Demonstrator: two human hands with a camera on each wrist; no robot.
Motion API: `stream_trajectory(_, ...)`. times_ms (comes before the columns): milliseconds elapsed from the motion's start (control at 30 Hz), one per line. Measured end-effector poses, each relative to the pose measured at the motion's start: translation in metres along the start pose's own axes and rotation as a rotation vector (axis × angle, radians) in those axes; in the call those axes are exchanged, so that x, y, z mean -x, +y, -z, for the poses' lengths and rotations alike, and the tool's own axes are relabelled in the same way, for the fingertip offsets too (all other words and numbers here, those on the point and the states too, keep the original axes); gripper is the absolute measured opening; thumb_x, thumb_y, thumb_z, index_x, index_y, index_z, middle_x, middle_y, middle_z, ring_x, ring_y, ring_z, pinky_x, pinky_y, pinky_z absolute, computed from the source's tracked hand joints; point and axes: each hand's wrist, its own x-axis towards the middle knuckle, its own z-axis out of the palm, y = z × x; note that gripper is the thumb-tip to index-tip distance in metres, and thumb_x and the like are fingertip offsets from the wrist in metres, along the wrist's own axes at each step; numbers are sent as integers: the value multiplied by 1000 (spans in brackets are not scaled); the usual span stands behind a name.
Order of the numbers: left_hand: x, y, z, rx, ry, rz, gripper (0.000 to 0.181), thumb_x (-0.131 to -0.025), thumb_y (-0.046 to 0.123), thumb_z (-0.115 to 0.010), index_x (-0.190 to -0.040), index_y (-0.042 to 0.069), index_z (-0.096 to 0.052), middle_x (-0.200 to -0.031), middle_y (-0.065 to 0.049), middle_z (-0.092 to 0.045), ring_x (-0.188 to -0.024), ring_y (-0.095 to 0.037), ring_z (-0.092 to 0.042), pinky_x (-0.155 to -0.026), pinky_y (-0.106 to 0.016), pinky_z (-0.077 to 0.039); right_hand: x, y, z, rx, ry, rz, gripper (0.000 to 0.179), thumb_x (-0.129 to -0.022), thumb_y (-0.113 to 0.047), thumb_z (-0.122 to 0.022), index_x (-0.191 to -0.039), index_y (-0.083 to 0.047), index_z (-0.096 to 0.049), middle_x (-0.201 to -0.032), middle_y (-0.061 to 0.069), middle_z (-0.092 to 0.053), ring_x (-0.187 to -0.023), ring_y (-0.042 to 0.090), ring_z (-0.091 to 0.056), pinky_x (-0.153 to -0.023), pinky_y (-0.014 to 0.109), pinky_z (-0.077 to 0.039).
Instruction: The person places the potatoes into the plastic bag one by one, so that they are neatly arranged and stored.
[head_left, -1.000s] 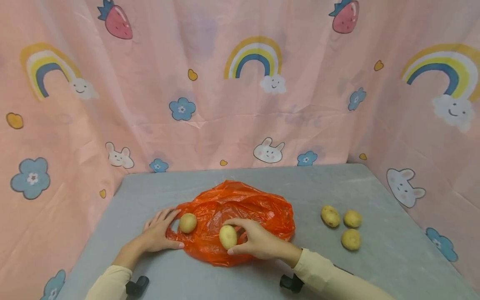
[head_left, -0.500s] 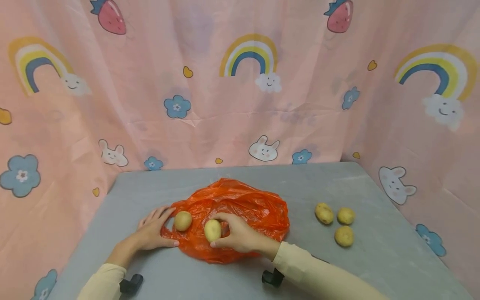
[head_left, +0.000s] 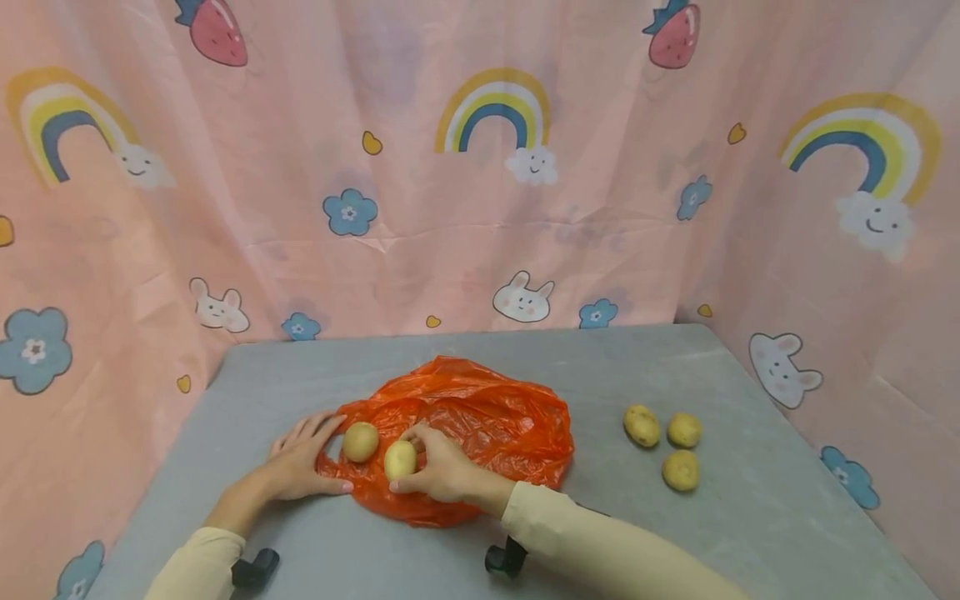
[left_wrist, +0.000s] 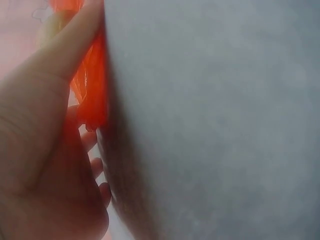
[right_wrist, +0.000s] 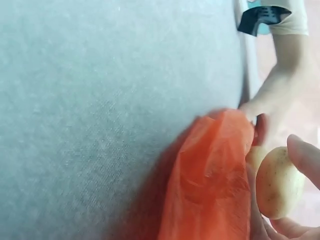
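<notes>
My right hand (head_left: 450, 473) pinches a pale yellow potato (head_left: 400, 462) between thumb and fingers, over the orange plastic bag (head_left: 487, 404). The right wrist view shows the same potato (right_wrist: 277, 185) close up. Just to its left, a browner potato (head_left: 361, 442) sits at the bag's left end. My left hand (head_left: 302, 465) lies around that end, fingers spread and thumb stretched out, touching the bag's edge beside the handle hole. In the left wrist view, orange plastic (left_wrist: 95, 92) shows beside the thumb, and the fingertips are partly hidden behind it.
To the right of the bag, three potatoes lie on the grey table: one at the left (head_left: 642, 426), one at the back right (head_left: 684, 430) and one nearer (head_left: 681, 471). A pink printed curtain (head_left: 420, 275) surrounds the table's back and sides.
My right hand has carried its potato leftward across the bag, close to the other potato. My left hand stays at the bag's edge. The whole head view has shifted slightly.
</notes>
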Motion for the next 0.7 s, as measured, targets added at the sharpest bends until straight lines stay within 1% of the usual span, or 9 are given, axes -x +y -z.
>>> stream_trajectory(67,0,0,0,-3,-1,-5,110,-72,61,-83,-157,11,-35,-162,-22,-28,-146,-51,-23,-105,-76,-24,-4,-1,-3,14,22,-28,53,-82,-21,-85,-126,-8,-57,-116,10,-61,-93,17,-54,-78,32,-48)
stream_trajectory(133,-1,0,0,1,3,-9,110,-72,61,-83,-157,10,-35,-162,-22,-28,-146,-51,-24,-104,-76,-24,-9,-2,-4,32,40,-39,54,-82,-20,-86,-126,-8,-58,-115,10,-62,-93,18,-54,-78,34,-50)
stream_trajectory(233,-2,-2,-1,9,13,-10,111,-71,62,-83,-156,10,-35,-162,-22,-27,-146,-51,-23,-104,-76,-23,-17,-5,-4,74,64,-51,57,-82,-21,-86,-129,-7,-58,-116,9,-63,-95,17,-56,-83,36,-52)
stream_trajectory(300,-2,-3,-1,9,15,-13,111,-71,63,-82,-156,10,-35,-162,-23,-27,-146,-52,-23,-104,-76,-23,-21,-6,-3,93,72,-59,59,-81,-21,-86,-131,-6,-58,-118,10,-64,-96,18,-58,-85,38,-53)
stream_trajectory(500,0,-3,-2,19,9,-25,111,-72,66,-80,-157,10,-35,-162,-24,-27,-145,-53,-22,-104,-78,-21,-29,-6,-5,133,77,-103,61,-81,-23,-87,-133,-7,-59,-119,7,-66,-97,17,-60,-86,37,-53)
stream_trajectory(700,0,-2,-1,8,-8,-11,111,-72,63,-81,-157,9,-34,-162,-24,-26,-146,-53,-22,-105,-78,-21,-36,-5,-8,154,96,-110,63,-80,-22,-87,-135,-7,-59,-124,8,-66,-102,20,-62,-89,39,-53)
